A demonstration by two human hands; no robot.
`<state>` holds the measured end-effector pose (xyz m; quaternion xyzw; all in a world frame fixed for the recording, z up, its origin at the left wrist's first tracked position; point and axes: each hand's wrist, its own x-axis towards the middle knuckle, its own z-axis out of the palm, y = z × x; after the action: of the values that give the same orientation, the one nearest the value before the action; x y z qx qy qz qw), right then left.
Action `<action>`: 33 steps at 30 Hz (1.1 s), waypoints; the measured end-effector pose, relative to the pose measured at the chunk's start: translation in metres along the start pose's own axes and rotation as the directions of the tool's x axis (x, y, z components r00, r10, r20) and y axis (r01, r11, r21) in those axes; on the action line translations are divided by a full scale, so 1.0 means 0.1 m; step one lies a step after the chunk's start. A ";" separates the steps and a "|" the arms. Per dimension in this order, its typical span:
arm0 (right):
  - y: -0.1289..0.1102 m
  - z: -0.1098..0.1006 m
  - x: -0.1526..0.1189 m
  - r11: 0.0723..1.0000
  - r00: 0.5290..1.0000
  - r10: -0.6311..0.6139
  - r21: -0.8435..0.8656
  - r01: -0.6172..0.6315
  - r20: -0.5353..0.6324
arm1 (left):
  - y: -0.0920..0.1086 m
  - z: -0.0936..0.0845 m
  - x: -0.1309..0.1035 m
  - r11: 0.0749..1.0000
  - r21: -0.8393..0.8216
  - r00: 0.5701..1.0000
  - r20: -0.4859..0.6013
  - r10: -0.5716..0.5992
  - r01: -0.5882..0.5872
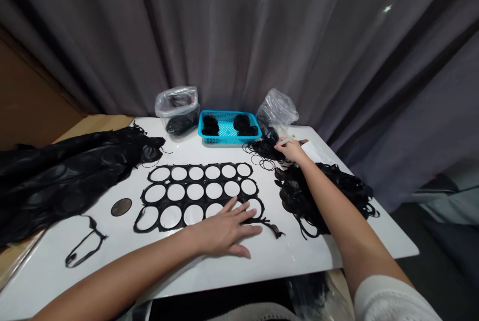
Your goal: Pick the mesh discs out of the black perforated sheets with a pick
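Observation:
A thin black sheet (168, 181) with rows of round holes lies flat on the white table. My left hand (226, 228) rests on its lower right part, fingers stretched and spread, holding nothing. Farther off to the right, my right hand (292, 151) pinches a pale pen-like tool (285, 140) above a heap of thin black rings (264, 150). The tool's tip is too small to make out. A heap of black scrap (337, 193) sits under and beside my right forearm.
A blue basket (230, 139) with black pieces stands at the back, between a plastic bag (279, 106) and a bag-lined tub (177, 111). Black sheets (75, 171) pile up at left. A dark disc (121, 206) and a black scrap loop (84, 251) lie nearby. A grey curtain (232, 36) hangs behind.

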<state>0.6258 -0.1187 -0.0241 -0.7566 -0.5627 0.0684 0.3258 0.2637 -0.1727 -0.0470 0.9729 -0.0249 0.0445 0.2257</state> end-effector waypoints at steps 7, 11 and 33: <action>-0.24 0.11 -0.61 0.948 0.994 0.084 0.314 -0.056 -0.075 | -0.24 0.02 0.12 0.972 -0.006 0.945 -0.235 -0.228 0.233; -0.53 0.46 -0.95 0.893 0.978 -0.011 0.442 -0.084 0.208 | -0.46 0.13 0.13 0.899 0.134 0.883 -0.295 -0.365 0.416; -0.69 0.75 -1.03 0.931 0.928 -0.278 0.306 0.197 0.249 | -0.59 0.06 0.24 0.924 0.184 0.922 -0.270 -0.279 0.334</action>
<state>0.4987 -0.1693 -0.0700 -0.6112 -0.6775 0.2151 0.3481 0.2921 -0.1229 -0.0762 0.9714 0.1612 0.1274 0.1187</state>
